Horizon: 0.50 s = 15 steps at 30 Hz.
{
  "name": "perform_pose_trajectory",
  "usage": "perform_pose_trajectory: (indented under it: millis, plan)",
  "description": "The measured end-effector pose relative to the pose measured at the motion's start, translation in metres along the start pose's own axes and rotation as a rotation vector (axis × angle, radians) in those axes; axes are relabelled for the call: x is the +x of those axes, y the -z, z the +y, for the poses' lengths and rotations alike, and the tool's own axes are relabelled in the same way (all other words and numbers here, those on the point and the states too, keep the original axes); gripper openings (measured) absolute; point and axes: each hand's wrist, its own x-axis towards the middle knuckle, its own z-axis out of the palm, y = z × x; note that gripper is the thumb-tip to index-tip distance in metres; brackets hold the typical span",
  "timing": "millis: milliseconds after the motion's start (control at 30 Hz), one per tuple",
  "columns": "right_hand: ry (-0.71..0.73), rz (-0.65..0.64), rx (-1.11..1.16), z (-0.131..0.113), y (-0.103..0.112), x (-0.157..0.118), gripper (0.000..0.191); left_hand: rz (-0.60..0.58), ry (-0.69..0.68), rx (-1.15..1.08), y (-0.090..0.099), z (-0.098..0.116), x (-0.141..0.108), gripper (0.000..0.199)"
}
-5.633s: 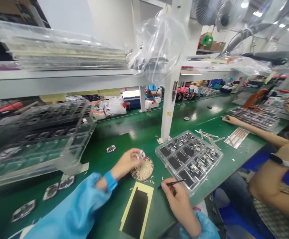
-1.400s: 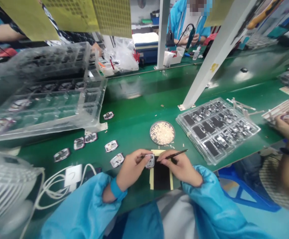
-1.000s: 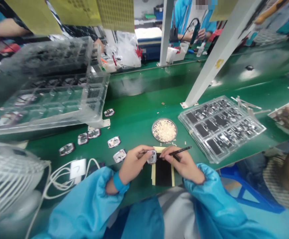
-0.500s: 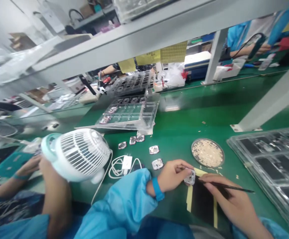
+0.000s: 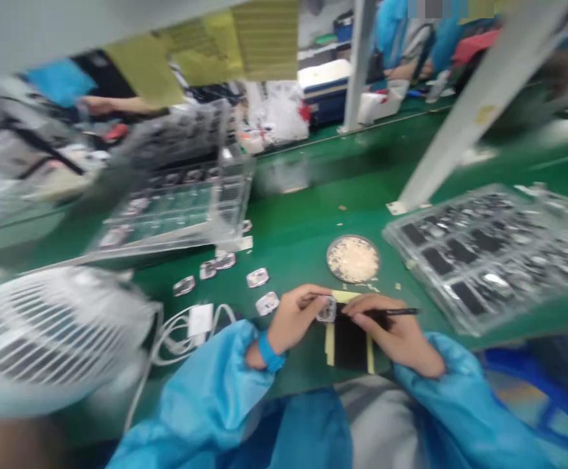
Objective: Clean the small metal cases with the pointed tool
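Note:
Between the thumb and fingers of my left hand (image 5: 296, 317) is a small squarish silver part (image 5: 327, 309), perhaps a device housing, tilted up at the edge of a black pad. My right hand (image 5: 386, 329) is closed on slim black tweezers (image 5: 404, 312); their tip is hidden near the part. Beneath both hands lies the black pad (image 5: 350, 348) with yellow edges. Similar silver parts lie to the left, among them one close to my left hand (image 5: 267, 303) and another behind it (image 5: 257, 278).
A round dish of small pale pieces (image 5: 353, 259) stands beyond my hands. On the right is a clear compartment tray (image 5: 453, 312) of parts; another clear tray (image 5: 235, 202) sits at back left. A white fan (image 5: 54, 339) and coiled cable (image 5: 167, 339) are left. A shelf post (image 5: 460, 137) slants down.
The view has swung right and down, so the fan slides toward the left edge and the right tray shows more fully. Both hands keep their holds, the right a little closer to the part.

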Motion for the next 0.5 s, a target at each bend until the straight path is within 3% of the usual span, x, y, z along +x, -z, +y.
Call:
perform_pose_trajectory:
  millis: [267,500]
  plan:
    - [0.009,0.059,0.024,-0.0038,-0.0003,0.0053,0.014,-0.007,0.063,0.091,0.006,0.0024,0.0043,0.032]
    - [-0.09,0.064,-0.048,0.0,-0.004,0.004,0.019,0.025,0.052,0.129,0.0026,0.0044,0.0021,0.031]
